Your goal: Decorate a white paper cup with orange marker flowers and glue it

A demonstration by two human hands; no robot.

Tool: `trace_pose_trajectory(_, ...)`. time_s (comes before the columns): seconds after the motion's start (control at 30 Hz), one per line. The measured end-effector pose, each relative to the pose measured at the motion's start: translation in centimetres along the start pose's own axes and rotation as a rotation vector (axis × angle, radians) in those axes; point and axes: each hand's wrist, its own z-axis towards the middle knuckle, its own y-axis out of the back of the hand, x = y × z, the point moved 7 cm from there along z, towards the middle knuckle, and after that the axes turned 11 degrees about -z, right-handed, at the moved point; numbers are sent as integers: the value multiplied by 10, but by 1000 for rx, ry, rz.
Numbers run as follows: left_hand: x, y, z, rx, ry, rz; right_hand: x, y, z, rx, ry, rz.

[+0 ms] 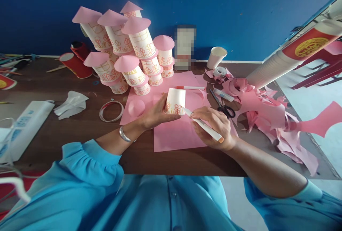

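A white paper cup (176,99) with orange and red flowers drawn near its lower edge is held by my left hand (158,113), fingers wrapped round its left side and thumb along the bottom. My right hand (213,127) grips a white marker (204,127) with an orange end; its tip touches or nearly touches the cup's lower right side. Pink paper sheets (171,138) lie under both hands. Another marker (190,88) with a red-orange end rests on the paper just behind the cup. A small pink paper cone (136,108) sits left of my left hand.
Stacked decorated cups with pink cone roofs (141,44) stand at the back left. Scissors (226,108), a glue stick (223,95) and pink scraps (267,110) lie right. A tape roll (111,111) and power strip (26,129) are left; a plain cup (216,57) stands behind.
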Motion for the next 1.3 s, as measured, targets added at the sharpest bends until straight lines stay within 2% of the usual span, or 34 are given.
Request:
trace_pose_trajectory(0.17, -2, -2, -1, -8, 22, 34, 6, -2, 0, 2, 92, 41)
trace_pose_trajectory(0.37, -9, -8, -1, 5, 20, 49, 11, -4, 1, 56, 135, 30)
trace_pose_trajectory(0.6, -11, -8, -1, 0, -27, 75, 12, -5, 1, 51, 140, 38)
trace_pose_trajectory(1.3, -15, -9, 0, 5, -28, 215, 9, -10, -6, 102, 137, 45)
